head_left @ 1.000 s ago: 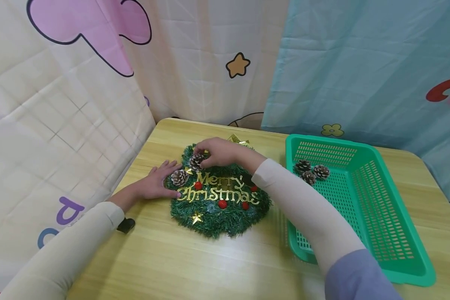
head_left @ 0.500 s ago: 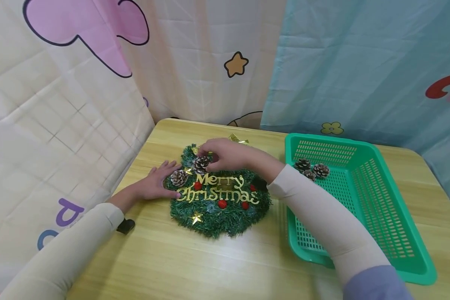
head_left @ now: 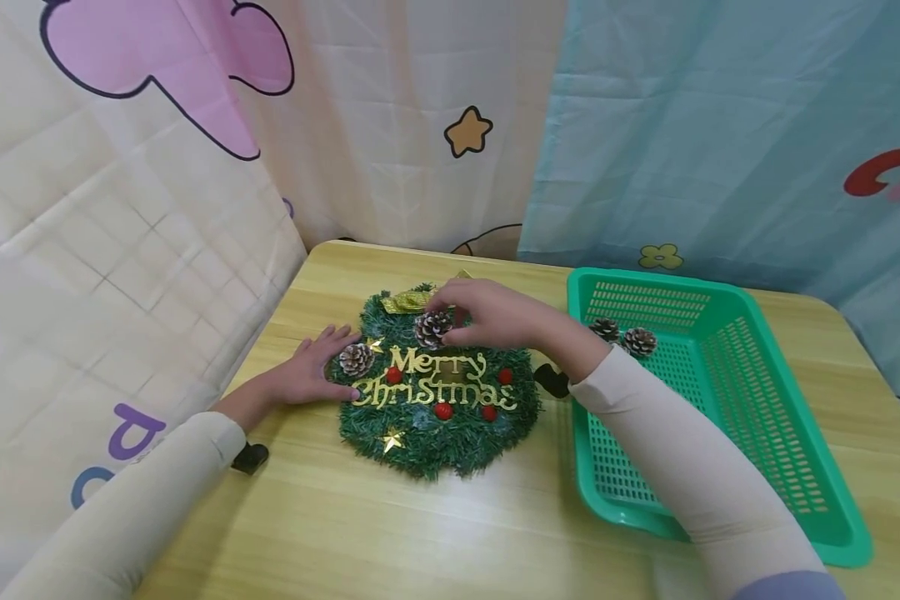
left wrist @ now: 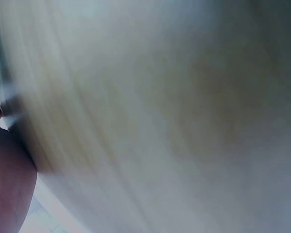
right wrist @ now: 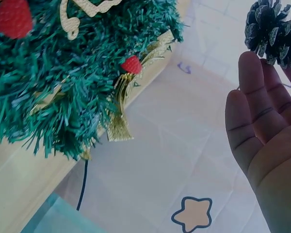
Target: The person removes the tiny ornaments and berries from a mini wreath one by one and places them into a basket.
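Note:
A green Christmas wreath (head_left: pixel 435 437) with gold "Merry Christmas" lettering lies on the table. Above its upper part, my right hand (head_left: pixel 495 317) pinches a white-tipped pine cone (head_left: pixel 432 328) by the fingertips. In the right wrist view that pine cone (right wrist: pixel 271 34) shows clear of the wreath's greenery (right wrist: pixel 63 87). Fingers spread, my left hand (head_left: pixel 306 372) rests at the wreath's left edge. Another pine cone (head_left: pixel 356 359) sits on the wreath between that hand's thumb and fingers. The left wrist view is mostly blurred table.
To the right stands a green plastic basket (head_left: pixel 587 467) with pine cones (head_left: pixel 639 342) in its far left corner, partly hidden by my right arm. A gold ribbon (head_left: pixel 407 301), gold stars (head_left: pixel 392 440) and red berries (head_left: pixel 443 411) decorate the wreath. Printed curtains (head_left: pixel 420 192) hang behind the table.
My right hand has moved right along the wreath's upper part, carrying the pine cone and uncovering the gold ribbon on the left. My left hand has stayed in place.

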The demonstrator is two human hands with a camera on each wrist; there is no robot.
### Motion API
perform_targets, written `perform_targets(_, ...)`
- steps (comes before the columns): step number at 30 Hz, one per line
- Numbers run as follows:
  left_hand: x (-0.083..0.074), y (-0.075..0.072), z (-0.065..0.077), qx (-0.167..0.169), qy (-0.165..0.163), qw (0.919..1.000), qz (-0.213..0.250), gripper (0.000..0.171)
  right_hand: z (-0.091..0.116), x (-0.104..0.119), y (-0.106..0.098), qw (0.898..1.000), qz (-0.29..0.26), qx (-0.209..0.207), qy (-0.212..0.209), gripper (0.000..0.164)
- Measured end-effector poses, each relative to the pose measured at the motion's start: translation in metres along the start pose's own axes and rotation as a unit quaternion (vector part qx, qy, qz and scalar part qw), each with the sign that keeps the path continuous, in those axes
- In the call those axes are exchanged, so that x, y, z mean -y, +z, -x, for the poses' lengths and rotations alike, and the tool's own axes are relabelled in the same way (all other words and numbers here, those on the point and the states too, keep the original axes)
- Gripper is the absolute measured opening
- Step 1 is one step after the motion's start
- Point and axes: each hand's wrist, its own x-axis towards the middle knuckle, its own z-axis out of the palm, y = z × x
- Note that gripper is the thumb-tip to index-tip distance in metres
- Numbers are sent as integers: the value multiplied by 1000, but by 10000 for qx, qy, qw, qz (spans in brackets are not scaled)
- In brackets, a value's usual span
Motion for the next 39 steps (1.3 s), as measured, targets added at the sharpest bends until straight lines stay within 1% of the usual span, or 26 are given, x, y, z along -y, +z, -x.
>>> perform_targets(8,3,0,1,-41,20,10000,-10,102,15,-5,-6,9996,-15,-290,41,39)
perform_targets(17,6,-2,0,-51,59,10000,-38,102,35,-10,-23,9981,-208,-541,231,38)
perform_targets(21,6,-2,-1,-55,86,9999,-43,103,42,-10,-28,9974,-71,-645,319,39)
perform_targets(26,7,-2,-2,-63,112,9999,-44,103,49,-13,-29,9969,-38,-665,417,39)
perform_targets(31,6,-3,0,-43,68,10000,-21,101,59,-19,-29,9962,-25,-666,554,40)
perform_targets(39,6,-4,0,-39,47,10000,-33,101,77,-24,-35,9924,-40,-949,777,39)
